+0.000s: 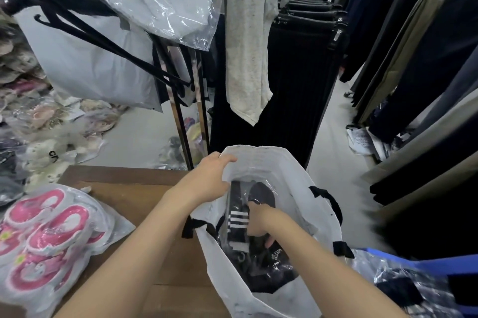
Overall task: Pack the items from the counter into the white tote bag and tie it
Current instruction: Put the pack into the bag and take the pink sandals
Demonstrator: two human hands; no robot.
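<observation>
One white tote bag stands open at the right edge of one wooden counter, with three stretches of its black handles showing; two hands are at work on it; the left hand grips the far-left rim, fingers hooked over the edge and thumb inside; the right hand is down in the mouth, its fingers curled round one black striped pack in clear wrap, which lies on other dark wrapped goods; the right forearm crosses the opening and the bag's near wall hides what lies lower; one pink-and-white pack rests on the counter at the left, well apart from the bag; just right of the bag one blue bag holds dark wrapped goods; beyond hang dark trousers, one pale speckled cloth and black hangers; a heap of packets covers the floor at the left.
</observation>
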